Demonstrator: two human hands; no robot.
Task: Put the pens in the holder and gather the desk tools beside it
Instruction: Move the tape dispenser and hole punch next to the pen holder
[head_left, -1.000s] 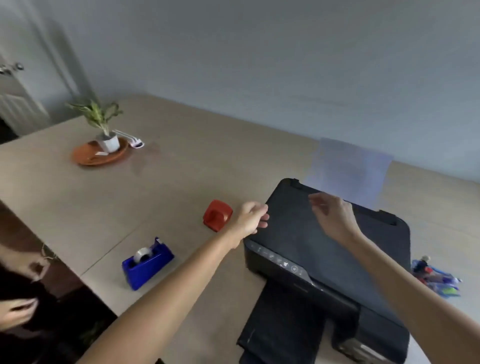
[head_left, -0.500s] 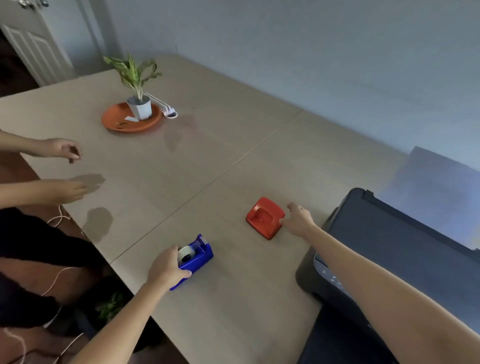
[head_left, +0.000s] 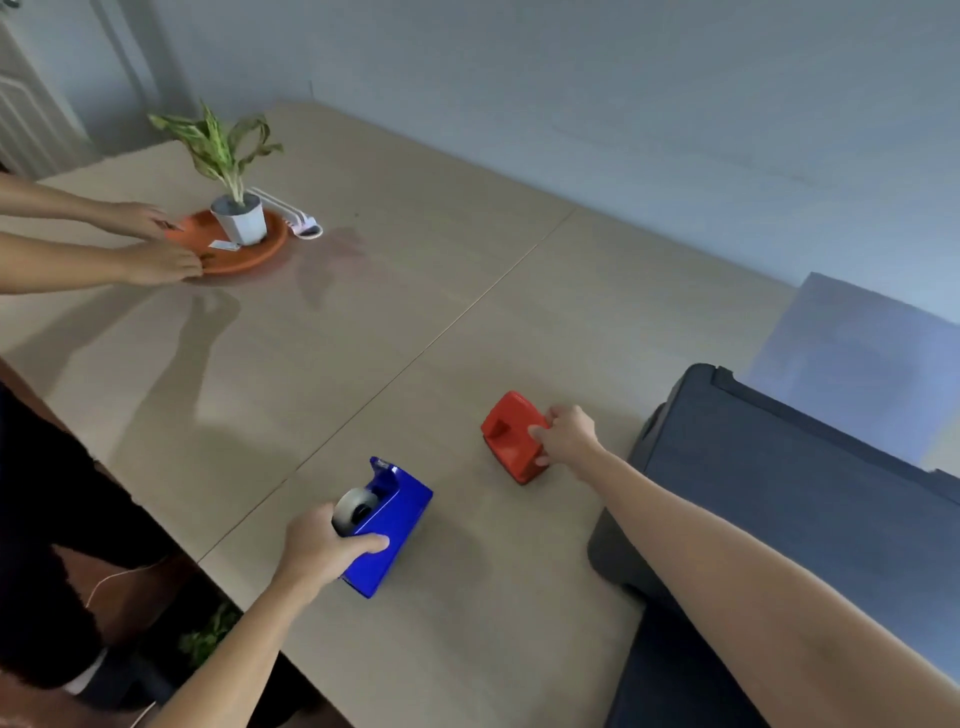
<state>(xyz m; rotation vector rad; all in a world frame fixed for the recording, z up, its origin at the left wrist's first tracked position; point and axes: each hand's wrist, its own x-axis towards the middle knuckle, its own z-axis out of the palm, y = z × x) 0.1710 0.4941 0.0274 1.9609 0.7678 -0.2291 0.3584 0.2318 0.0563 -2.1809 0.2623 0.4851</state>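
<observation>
- Left hand (head_left: 324, 545), lower centre of the frame, gripped a blue tape dispenser (head_left: 387, 530), ready to move it.
- Right hand (head_left: 566, 436), right of centre, clasped a red hole punch (head_left: 511, 434) likewise.

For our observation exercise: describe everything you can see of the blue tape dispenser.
The blue tape dispenser is a glossy, plastic-looking block with a roll of tape seated in its top slot and a cutter tip at the far end. It sits upright on the tan table, near its front edge. The left hand grips its near end, thumb along the side.
</observation>
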